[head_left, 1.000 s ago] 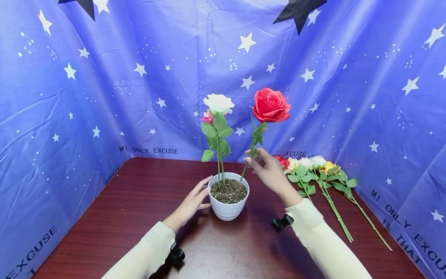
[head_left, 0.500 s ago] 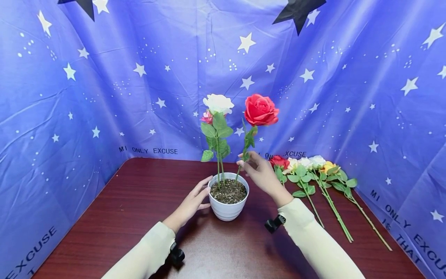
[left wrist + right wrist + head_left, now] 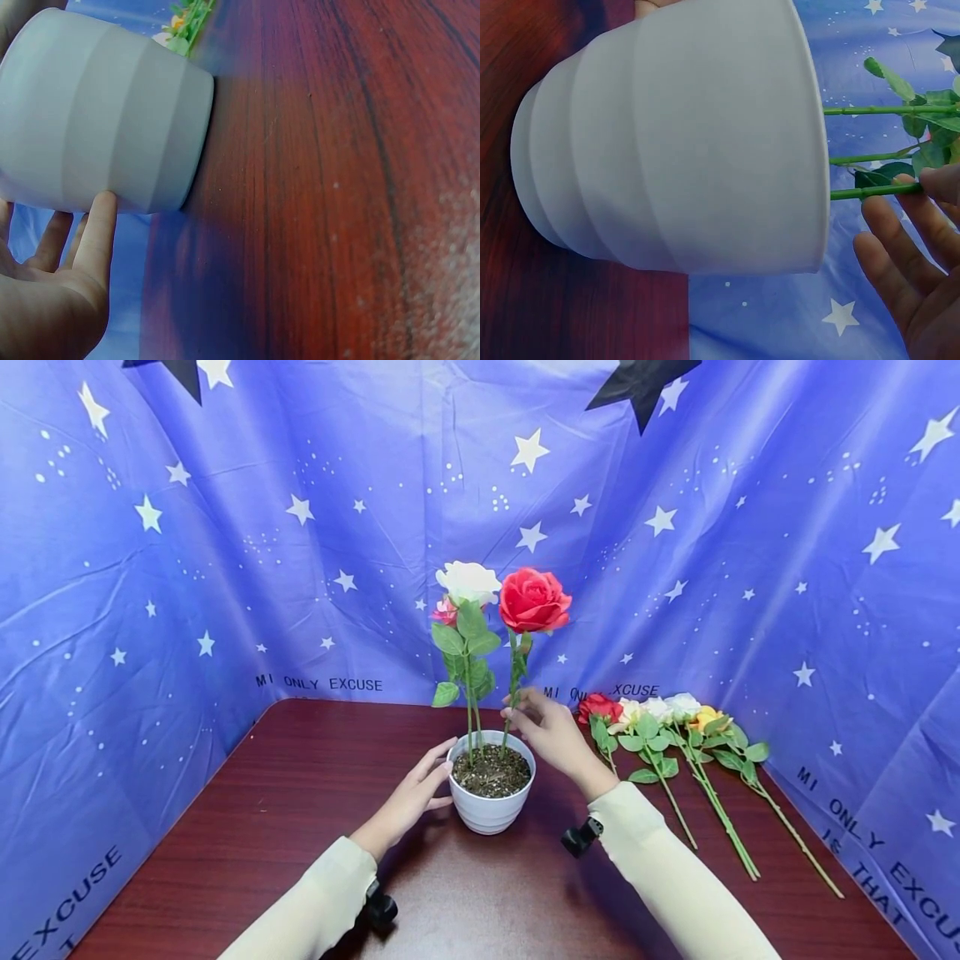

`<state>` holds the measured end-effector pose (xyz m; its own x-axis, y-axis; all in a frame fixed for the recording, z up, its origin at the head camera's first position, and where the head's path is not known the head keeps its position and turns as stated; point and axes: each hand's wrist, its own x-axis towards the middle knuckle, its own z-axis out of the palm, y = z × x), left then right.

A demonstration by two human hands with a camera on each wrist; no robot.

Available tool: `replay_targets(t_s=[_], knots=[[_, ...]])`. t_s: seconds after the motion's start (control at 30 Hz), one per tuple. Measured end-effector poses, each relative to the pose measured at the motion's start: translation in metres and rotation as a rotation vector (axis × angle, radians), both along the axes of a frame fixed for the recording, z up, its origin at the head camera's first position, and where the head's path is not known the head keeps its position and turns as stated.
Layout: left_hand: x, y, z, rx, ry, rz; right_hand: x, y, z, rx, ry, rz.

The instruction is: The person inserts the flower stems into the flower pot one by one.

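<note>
A white ribbed flower pot [image 3: 491, 814] filled with dark soil [image 3: 495, 772] stands mid-table. My left hand [image 3: 408, 797] rests its fingers against the pot's left side; the left wrist view shows a fingertip touching the ribbed wall [image 3: 112, 135]. Over the pot's right rim, my right hand [image 3: 551, 735] pinches the green stem [image 3: 885, 190] of a red rose [image 3: 535, 600]. That rose stands nearly upright, its stem's lower end reaching the soil at the back. A white rose [image 3: 468, 582] and a smaller pink rose [image 3: 445, 612] stand upright in the soil to its left.
Several loose roses lie at the table's right: a red rose [image 3: 600, 708], pale ones and a yellow rose [image 3: 708, 720], their stems [image 3: 720, 810] pointing toward the front. A blue star-patterned cloth [image 3: 360, 552] hangs around the dark red table [image 3: 315, 777].
My right hand has moved left and slightly down with the red rose, which has gone from leaning right to nearly upright. My left hand has stayed on the pot.
</note>
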<state>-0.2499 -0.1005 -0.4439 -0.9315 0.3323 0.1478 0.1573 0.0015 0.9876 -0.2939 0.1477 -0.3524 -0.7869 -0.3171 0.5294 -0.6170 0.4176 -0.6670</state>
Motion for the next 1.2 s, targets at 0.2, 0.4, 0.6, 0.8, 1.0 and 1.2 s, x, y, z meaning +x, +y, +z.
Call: replay_targets(t_s=[0.2,0.4,0.6,0.8,1.0,1.2], knots=[[0.000,0.000,0.000,0.005,-0.003,0.003,-0.005,-0.003,-0.005,0.037,0.051,-0.002],[-0.001,0.001,0.001,0.004,-0.011,-0.001,-0.007,-0.003,-0.012,0.060,0.072,0.004],[-0.001,0.001,0.000,0.001,-0.016,0.008,-0.007,-0.003,-0.014,0.063,0.062,-0.020],[0.000,0.001,0.000,0.001,-0.016,0.006,-0.007,-0.002,-0.017,0.077,0.038,-0.056],[0.000,0.001,0.000,0.009,-0.019,0.007,-0.008,-0.002,-0.017,0.070,0.035,-0.043],[-0.001,0.001,-0.002,0.012,-0.014,0.004,-0.012,-0.001,-0.020,0.033,0.031,-0.057]])
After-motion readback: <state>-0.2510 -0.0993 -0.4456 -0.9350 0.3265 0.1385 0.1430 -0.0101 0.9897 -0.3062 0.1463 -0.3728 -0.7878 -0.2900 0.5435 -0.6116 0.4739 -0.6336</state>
